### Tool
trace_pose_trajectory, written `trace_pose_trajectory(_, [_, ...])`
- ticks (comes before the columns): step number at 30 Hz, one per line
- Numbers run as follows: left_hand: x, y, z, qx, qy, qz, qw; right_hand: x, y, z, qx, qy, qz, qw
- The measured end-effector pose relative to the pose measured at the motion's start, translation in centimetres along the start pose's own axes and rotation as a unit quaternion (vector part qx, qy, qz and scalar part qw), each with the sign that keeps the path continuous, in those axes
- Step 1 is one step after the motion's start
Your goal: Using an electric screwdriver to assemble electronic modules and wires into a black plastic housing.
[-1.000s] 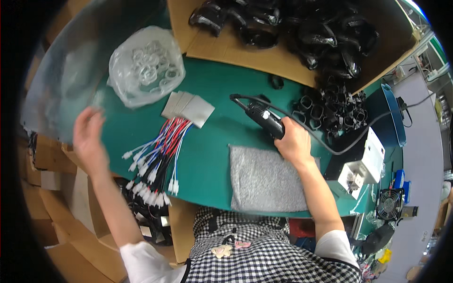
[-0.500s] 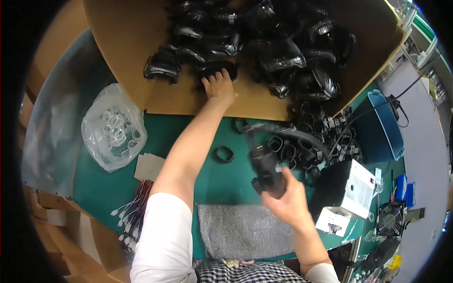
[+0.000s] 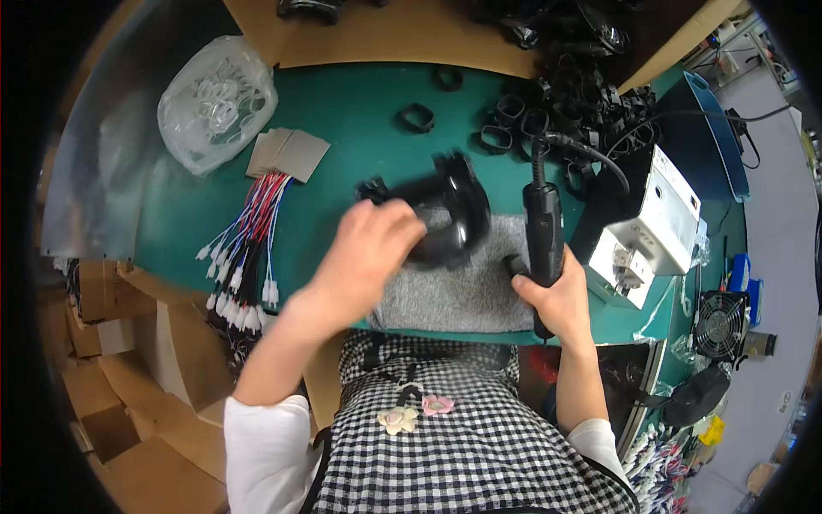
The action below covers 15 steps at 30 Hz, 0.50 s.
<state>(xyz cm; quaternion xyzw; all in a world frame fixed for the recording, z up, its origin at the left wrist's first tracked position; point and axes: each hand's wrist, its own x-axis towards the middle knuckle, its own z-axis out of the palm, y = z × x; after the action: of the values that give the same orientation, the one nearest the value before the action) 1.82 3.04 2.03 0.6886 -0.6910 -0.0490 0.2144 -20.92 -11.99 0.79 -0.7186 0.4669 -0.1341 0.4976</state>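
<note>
My left hand (image 3: 372,244), blurred by motion, grips a glossy black curved plastic shell (image 3: 462,206) by its left side. The shell is held over the left part of a grey cloth mat (image 3: 462,300). In my right hand (image 3: 561,295) is a black electric screwdriver (image 3: 544,227), upright, its cable leaving from the top end. The fingers wrap round its lower part above the mat's right edge. A small dark band-like piece (image 3: 514,265) shows beside my right thumb; whether it is part of the tool I cannot tell.
A cardboard box (image 3: 385,43) with more black shells stands at the back. Black rings (image 3: 497,137) lie heaped right of centre, near a white-fronted device (image 3: 655,214) and a blue bin (image 3: 719,146). Leftward are a bag of clear rings (image 3: 218,103), cardboard pieces (image 3: 291,152) and wires (image 3: 261,214).
My left hand has come out of the box toward me with a black shell. The screwdriver in my right hand has moved right and now stands upright. The view has tilted lower.
</note>
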Motion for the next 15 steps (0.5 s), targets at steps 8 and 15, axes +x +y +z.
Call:
trace_pose_trajectory(8, [-4.1, 0.8, 3.6, -0.024, -0.029, 0.027, 0.999, -2.4, -1.2, 0.4, 0.15, -0.12, 0.053, 0.98])
trace_pose_trajectory(15, [-0.5, -8.9, -3.1, -0.061, 0.248, -0.111, 0.96, -2.2, -0.2, 0.5, -0.201, 0.099, -0.024, 0.974])
